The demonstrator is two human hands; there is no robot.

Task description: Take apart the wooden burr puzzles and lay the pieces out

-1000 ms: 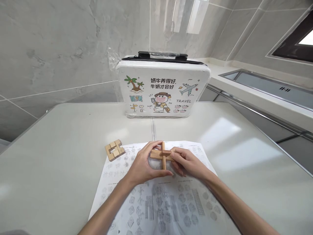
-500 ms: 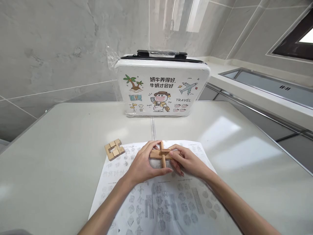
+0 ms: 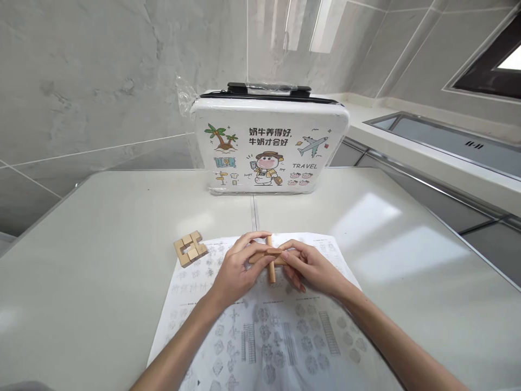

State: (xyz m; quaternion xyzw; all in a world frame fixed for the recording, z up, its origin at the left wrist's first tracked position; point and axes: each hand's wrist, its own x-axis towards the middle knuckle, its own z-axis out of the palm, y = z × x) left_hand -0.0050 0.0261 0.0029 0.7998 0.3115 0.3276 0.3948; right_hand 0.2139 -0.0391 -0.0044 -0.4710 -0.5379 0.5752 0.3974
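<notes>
Two crossed wooden puzzle bars (image 3: 269, 262) are held just above a printed instruction sheet (image 3: 268, 331). My left hand (image 3: 236, 270) pinches the left end of the horizontal bar, fingers curled round it. My right hand (image 3: 311, 267) grips the right end with bent fingers. One bar stands upright through the other, forming a cross. A separate notched wooden block (image 3: 189, 248) lies on the table to the left of the sheet, untouched.
A white case (image 3: 269, 142) with cartoon travel prints and a black handle stands against the tiled wall at the back of the pale table (image 3: 101, 244). A counter with a recessed steel sink (image 3: 443, 142) runs along the right.
The crossed bars have sunk slightly and tilted in my hands, and my fingers have closed in more tightly around them. The notched block has stayed put.
</notes>
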